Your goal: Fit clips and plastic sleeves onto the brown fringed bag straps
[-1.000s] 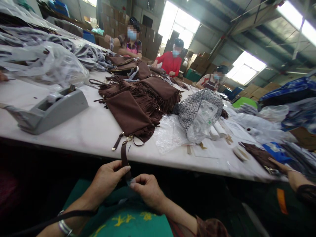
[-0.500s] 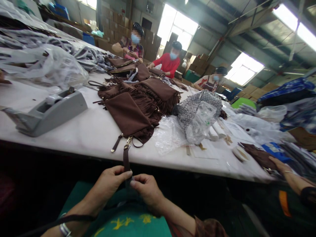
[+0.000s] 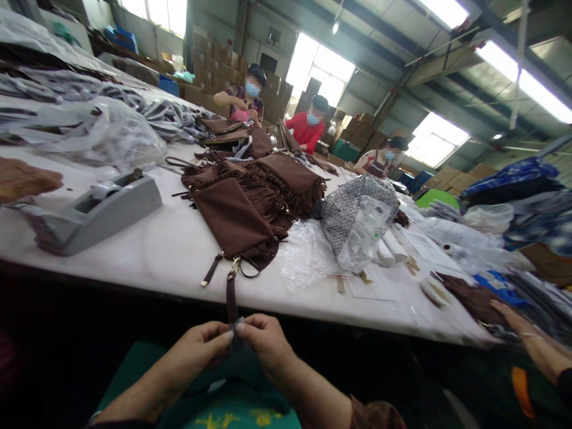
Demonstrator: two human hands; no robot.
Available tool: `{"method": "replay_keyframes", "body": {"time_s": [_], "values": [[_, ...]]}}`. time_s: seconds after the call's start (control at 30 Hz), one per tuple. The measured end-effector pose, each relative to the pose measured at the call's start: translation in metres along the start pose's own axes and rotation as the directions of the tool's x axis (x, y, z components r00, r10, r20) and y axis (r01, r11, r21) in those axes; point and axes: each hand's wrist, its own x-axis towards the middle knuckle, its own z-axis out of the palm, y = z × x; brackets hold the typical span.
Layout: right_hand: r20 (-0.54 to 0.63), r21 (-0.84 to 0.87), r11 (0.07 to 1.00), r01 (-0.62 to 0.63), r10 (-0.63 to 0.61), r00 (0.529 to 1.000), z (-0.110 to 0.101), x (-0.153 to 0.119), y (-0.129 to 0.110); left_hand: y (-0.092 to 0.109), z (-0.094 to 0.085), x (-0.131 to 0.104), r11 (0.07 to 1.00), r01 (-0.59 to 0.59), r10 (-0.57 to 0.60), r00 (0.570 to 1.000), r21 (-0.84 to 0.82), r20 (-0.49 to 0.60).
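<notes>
A dark brown strap [image 3: 231, 296] hangs over the table's front edge, clipped by a gold clasp to a flat brown bag [image 3: 235, 215] with fringe. My left hand [image 3: 209, 344] pinches the strap below the edge between thumb and fingers. From the other side, my right hand [image 3: 266, 338] pinches the same part, its thumb near my left thumb. Pale see-through film shows around the strap at my fingertips; its lower end is blurred and partly hidden. Beside the clasp lies a zip pull [image 3: 211, 270] with a gold tip.
A grey tape dispenser [image 3: 107, 208] stands left, with a co-worker's blurred hand [image 3: 29, 180] behind it. Fringed bags pile up mid-table. Right of them lie a patterned grey bag [image 3: 357, 208] and clear plastic. Another co-worker's hand [image 3: 513, 319] rests on brown fabric at right.
My hands have slid slightly down the strap, and my fingertips have come closer together. A co-worker's hand has reached in at the left. The person in red has lifted a brown piece.
</notes>
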Motion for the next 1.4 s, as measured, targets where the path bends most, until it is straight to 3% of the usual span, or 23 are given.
{"method": "replay_keyframes", "body": {"time_s": [0.13,0.37,0.57,0.73,0.83,0.9,1.0,1.1,1.3,1.4], "values": [[-0.006,-0.167,0.984,0.058,-0.06,0.998,0.007,0.008,-0.012,-0.004,-0.002,0.003,0.994,-0.043,0.041,0.999,-0.1,-0.019],[-0.025,-0.453,0.883,0.12,-0.148,0.989,0.021,0.021,-0.026,0.022,-0.009,0.004,0.987,-0.066,0.037,0.982,-0.15,-0.185],[0.001,-0.537,0.814,0.222,-0.263,0.965,0.018,0.024,-0.021,0.034,-0.015,0.022,0.97,-0.09,0.02,0.954,-0.226,-0.298],[0.037,-0.479,0.841,0.253,-0.269,0.962,0.005,0.018,-0.016,0.035,-0.005,0.034,0.967,-0.12,0.057,0.961,-0.223,-0.271],[-0.017,-0.561,0.785,0.262,-0.328,0.945,-0.017,0.011,0.002,0.035,-0.002,0.037,0.96,-0.158,0.091,0.956,-0.229,-0.279],[-0.057,-0.609,0.768,0.197,-0.29,0.955,-0.033,0.009,0.017,0.034,-0.002,0.039,0.959,-0.161,0.091,0.954,-0.234,-0.284],[0.043,-0.496,0.857,0.141,-0.138,0.99,-0.045,0.017,0.037,0.034,-0.003,0.04,0.961,-0.151,0.079,0.951,-0.23,-0.298],[0.186,-0.236,0.96,0.149,-0.105,0.977,-0.041,0.03,0.048,0.035,-0.002,0.04,0.963,-0.147,0.074,0.95,-0.225,-0.304],[0.205,-0.154,0.985,0.081,-0.049,0.978,-0.027,0.035,0.061,0.034,0.0,0.037,0.96,-0.168,0.094,0.948,-0.226,-0.303],[0.145,-0.145,0.987,0.075,-0.054,0.988,-0.025,0.032,0.064,0.033,-0.002,0.037,0.964,-0.154,0.088,0.953,-0.215,-0.29]]}}
